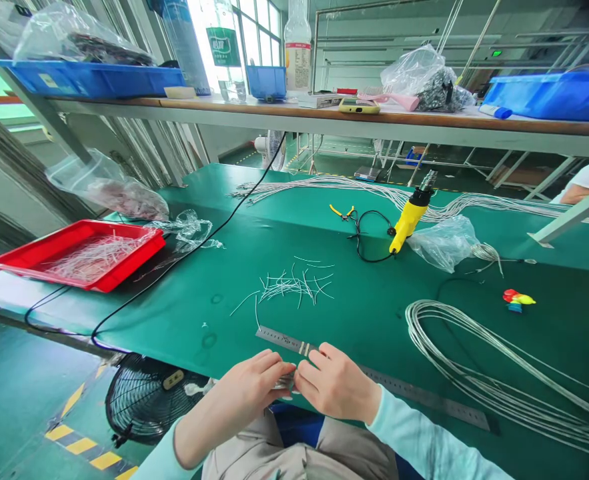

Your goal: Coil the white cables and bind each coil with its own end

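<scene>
At the table's near edge, my left hand and my right hand meet with their fingertips pinched together. Something small and whitish shows between them, mostly covered by the fingers; I cannot make out its kind. A long steel ruler lies slantwise on the table and passes behind my right hand. Light bands cross the ruler just beyond my fingers. Farther up the table is a loose pile of thin white strands, with one strand reaching down to the ruler's left end.
Coiled white cables lie to the right, and a yellow heat gun stands behind with yellow-handled pliers. A red tray holds white strands on the left. A black cord crosses the table; a black fan stands below.
</scene>
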### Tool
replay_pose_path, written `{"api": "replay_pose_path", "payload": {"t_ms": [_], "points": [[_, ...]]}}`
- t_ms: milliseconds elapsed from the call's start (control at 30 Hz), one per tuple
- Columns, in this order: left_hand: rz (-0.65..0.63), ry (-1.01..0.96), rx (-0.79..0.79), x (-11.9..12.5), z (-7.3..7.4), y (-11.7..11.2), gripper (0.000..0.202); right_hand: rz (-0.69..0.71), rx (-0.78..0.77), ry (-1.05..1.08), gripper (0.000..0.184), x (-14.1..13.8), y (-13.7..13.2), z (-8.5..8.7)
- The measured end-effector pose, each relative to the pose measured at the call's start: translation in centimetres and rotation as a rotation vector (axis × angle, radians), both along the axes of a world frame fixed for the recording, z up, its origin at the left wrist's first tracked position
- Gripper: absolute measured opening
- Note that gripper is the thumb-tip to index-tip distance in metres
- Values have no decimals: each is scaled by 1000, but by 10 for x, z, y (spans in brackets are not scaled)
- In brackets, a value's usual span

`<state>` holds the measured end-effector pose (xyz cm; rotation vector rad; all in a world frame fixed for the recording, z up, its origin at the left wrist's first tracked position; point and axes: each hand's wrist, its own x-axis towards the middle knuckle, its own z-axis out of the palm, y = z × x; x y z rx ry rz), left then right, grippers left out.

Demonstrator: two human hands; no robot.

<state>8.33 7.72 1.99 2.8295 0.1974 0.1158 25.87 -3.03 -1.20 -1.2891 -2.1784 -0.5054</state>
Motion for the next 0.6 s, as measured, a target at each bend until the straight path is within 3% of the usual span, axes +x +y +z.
{"api": "replay_pose_path", "payload": {"t_ms": [133,200,333,400,500,600], "points": [[8,21,-50,1,2,-3,25,40,31,115,31,-2,0,-13],[31,-27,-38,3,-1,-6,24,-12,-2,258,30,-7,-1,-21],[73,-136,243,9,-10,-14,21,-264,-162,647,36,-31,4,-32],[75,-150,341,11,-14,-18,29,-335,-250,788,43,-42,9,-35],[85,-145,338,11,-18,-18,35,-311,-359,850,53,-45,11,-33],[82,-139,273,5,-15,-10,26,-218,-411,784,51,-31,5,-23]]}}
